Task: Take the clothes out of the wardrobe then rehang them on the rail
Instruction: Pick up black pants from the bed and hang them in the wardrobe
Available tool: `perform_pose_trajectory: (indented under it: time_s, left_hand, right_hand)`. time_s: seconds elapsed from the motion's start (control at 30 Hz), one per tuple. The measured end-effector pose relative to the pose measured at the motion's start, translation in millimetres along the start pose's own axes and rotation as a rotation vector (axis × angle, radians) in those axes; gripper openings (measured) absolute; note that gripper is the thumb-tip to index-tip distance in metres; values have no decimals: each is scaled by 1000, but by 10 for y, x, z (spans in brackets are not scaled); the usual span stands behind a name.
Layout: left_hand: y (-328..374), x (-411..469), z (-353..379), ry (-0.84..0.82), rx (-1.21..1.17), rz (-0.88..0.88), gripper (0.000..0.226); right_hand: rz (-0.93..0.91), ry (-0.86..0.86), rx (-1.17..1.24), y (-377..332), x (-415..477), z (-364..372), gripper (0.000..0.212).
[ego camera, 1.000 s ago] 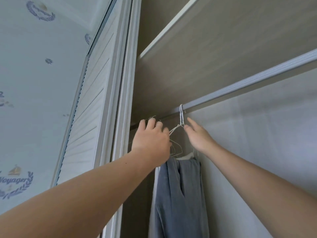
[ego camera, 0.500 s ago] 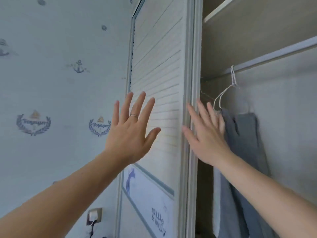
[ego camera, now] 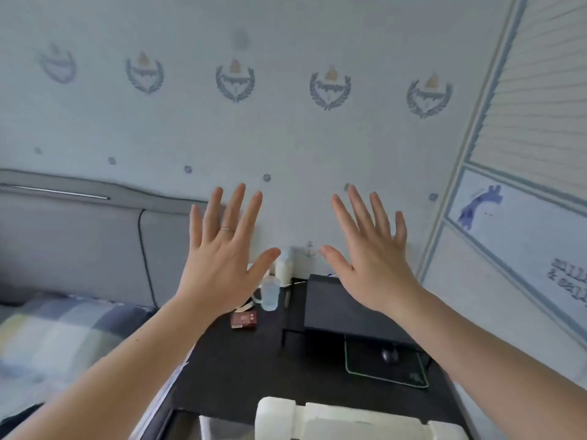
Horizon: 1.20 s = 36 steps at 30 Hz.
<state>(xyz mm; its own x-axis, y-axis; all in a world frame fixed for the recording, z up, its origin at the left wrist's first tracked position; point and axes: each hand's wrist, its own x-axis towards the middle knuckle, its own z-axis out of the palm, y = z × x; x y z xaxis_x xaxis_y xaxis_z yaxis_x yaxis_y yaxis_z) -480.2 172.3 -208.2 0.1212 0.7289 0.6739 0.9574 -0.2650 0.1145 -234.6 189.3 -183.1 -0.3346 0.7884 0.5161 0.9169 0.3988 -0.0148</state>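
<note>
wardrobe door (ego camera: 540, 90) at right; left hand (ego camera: 219, 265) and right hand (ego camera: 371, 268) raised, fingers spread wide (both empty)

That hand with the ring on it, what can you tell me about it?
It is the person's left hand, bare and seen from the back. All five fingers are straight and spread, pointing up, with the thumb angled out towards the right hand. A thin, pale ring sits low on one finger. The hand holds nothing and appears to touch nothing. It is raised in front of the patterned wall, above a dark desk, and its bare forearm runs down to the lower left.
</note>
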Motion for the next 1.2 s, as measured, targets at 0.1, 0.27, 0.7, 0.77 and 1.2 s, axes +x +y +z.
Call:
perform_pose_trajectory:
  time_s: [0.1, 0.27, 0.7, 0.77, 1.2]
  left_hand:
    - [-667, -595, -34, -71, 68, -158, 81]
    - [-1565, -1532, -110, -179, 214, -424, 80]
    - [-2954, -3056, 99, -384, 407, -1046, 80]
    - [-3064, -3201, 130, -388, 385, -1133, 80]
    - [-3838, -4086, 200, -433, 231, -1483, 75]
  right_hand:
    - [-114, -102, 54, -655, 101, 571, 73]
    - [-309, -245, 176, -1742, 219, 1438, 73]
    - [-685, -605, 411, -3931, 544, 3233, 76]
    - [-732, -657, 414, -4137, 548, 3462, 76]
    - [-830, -858, 296, -5155, 395, 4343, 72]
